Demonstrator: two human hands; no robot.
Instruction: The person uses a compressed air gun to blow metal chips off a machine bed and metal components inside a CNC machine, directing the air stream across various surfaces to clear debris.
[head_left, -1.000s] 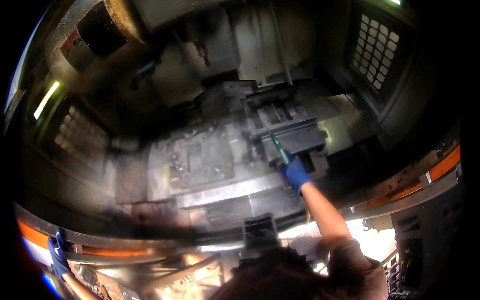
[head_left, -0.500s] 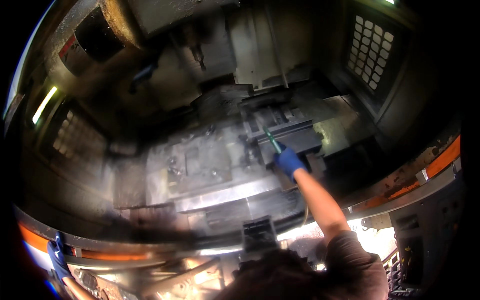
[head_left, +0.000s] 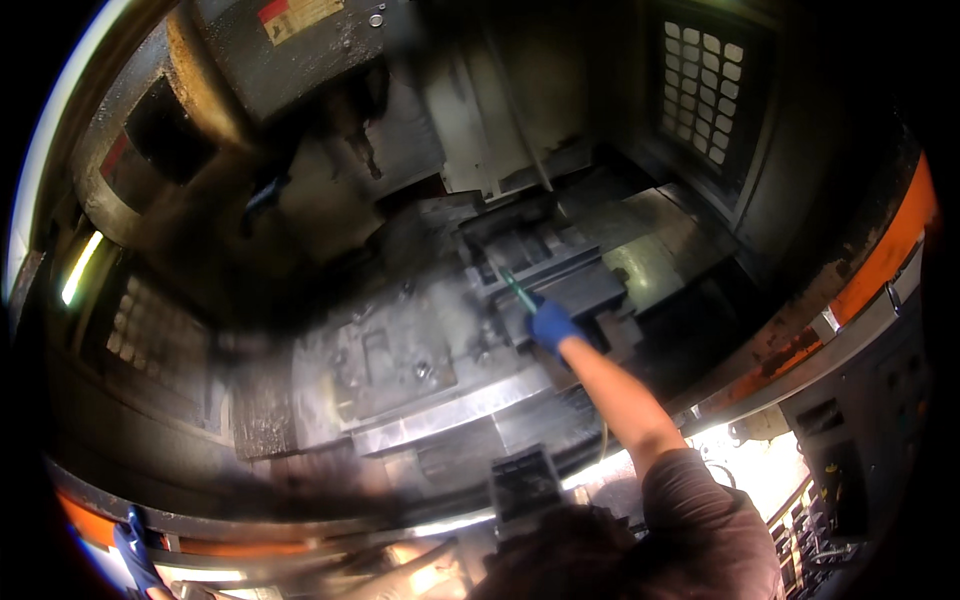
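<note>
My right hand (head_left: 555, 325), in a blue glove, is closed around a slim green air blow gun (head_left: 519, 292). Its tip points up and left toward the dark vise-like fixture (head_left: 530, 250) on the machine table. Below my forearm a thin pale hose (head_left: 604, 440) hangs down. Left of the gun, a grey fixture plate (head_left: 400, 345) with several clamps or bolts lies under a hazy blur. Far off at the lower left, my left hand (head_left: 135, 548), also blue-gloved, grips the machine's orange front edge (head_left: 88, 520); part of its fingers is hard to make out.
The spindle with a tool (head_left: 368, 155) hangs above the back of the table. Gridded windows (head_left: 702, 90) are set in the side walls. A bright metal strip (head_left: 450, 410) runs along the table front. A dark box-like part (head_left: 526, 485) stands before me.
My view has shifted, so the machine appears turned and moved slightly. My right hand still holds the blow gun by the dark fixture. My left hand stays at the front edge.
</note>
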